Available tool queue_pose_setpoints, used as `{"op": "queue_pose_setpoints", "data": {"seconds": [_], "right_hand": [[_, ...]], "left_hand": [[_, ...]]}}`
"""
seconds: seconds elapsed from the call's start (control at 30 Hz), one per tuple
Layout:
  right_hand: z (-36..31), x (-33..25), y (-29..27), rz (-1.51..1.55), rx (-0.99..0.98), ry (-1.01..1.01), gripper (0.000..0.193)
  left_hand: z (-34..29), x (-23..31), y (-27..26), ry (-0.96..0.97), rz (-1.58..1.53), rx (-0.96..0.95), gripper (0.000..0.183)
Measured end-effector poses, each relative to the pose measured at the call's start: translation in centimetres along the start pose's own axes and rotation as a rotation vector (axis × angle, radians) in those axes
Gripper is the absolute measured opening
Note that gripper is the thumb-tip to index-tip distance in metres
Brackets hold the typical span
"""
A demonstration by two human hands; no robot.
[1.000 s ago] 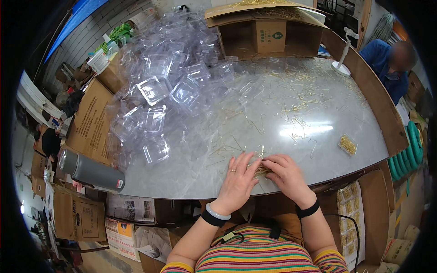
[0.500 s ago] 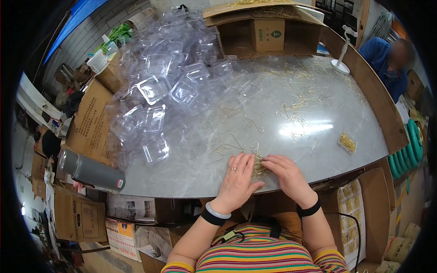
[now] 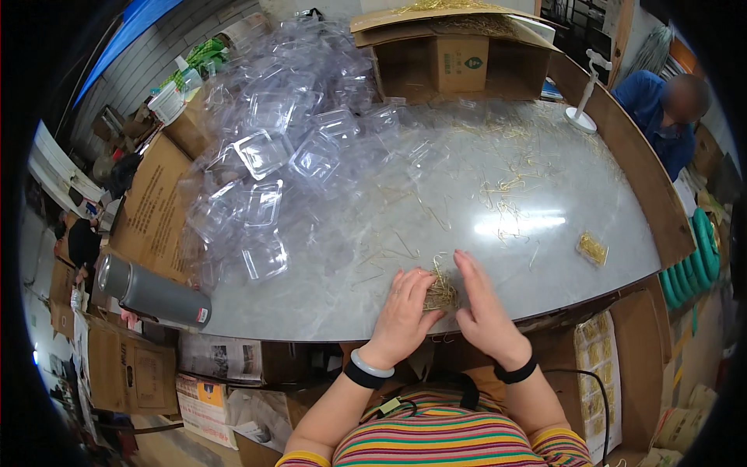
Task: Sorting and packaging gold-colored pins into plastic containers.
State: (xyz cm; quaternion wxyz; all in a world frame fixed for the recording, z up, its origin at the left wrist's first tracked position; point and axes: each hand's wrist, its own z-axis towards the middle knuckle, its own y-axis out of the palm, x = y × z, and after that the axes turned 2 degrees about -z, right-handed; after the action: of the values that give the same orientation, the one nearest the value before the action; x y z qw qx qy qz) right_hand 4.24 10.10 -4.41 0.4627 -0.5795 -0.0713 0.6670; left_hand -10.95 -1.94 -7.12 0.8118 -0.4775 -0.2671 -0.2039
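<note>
Close to the table's near edge, a small heap of gold wire hooks [image 3: 441, 295] lies between my hands. My left hand [image 3: 403, 313] rests along its left side, fingers stretched and close together, thumb near the bottom of the heap. On the right, my right hand [image 3: 489, 315] is held edge-on with straight fingers, a small gap between it and the heap. Neither hand grips anything. Loose gold hooks [image 3: 389, 255] are scattered just beyond my left fingertips, and more loose hooks [image 3: 506, 191] lie farther right. A clear pack of gold hooks [image 3: 593, 248] sits near the right edge.
Clear plastic clamshell boxes [image 3: 264, 156] pile up at the left and back. A grey thermos [image 3: 156, 292] lies at the left edge. Cardboard walls [image 3: 622, 156] border the right side, with a white stand [image 3: 580, 119] nearby. Another person [image 3: 661, 113] sits beyond.
My right hand has drawn away from the heap and turned more upright, its fingers now pointing forward. The left hand stays beside the heap, more of which now shows.
</note>
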Motion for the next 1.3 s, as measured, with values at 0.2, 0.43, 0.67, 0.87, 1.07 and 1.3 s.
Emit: {"op": "queue_pose_setpoints", "data": {"seconds": [0.2,0.43,0.67,0.87,1.07,1.3], "right_hand": [[0.5,0.8,-3.0,-0.383,-0.315,0.010,0.101],[0.6,1.3,-1.4,-0.364,-0.206,-0.081,0.073],[-0.4,0.9,1.2,-0.337,0.118,-0.029,0.044],[-0.6,0.9,0.2,-0.290,0.084,-0.040,0.062],[0.4,0.7,-0.4,-0.411,0.001,-0.060,0.077],[0.9,1.8,0.7,-0.196,-0.122,-0.212,0.068]], "left_hand": [[0.0,-0.3,-0.2,0.051,0.004,-0.029,0.050],[0.0,-0.7,-0.4,0.015,-0.128,-0.015,0.043],[-0.7,0.2,-2.3,-0.056,-0.140,0.008,0.068],[-1.7,-0.1,-2.4,-0.013,0.171,-0.022,0.083],[-0.7,-0.7,-2.6,0.032,0.055,-0.063,0.060],[-0.7,-0.4,-2.2,-0.091,-0.122,0.031,0.050]]}}
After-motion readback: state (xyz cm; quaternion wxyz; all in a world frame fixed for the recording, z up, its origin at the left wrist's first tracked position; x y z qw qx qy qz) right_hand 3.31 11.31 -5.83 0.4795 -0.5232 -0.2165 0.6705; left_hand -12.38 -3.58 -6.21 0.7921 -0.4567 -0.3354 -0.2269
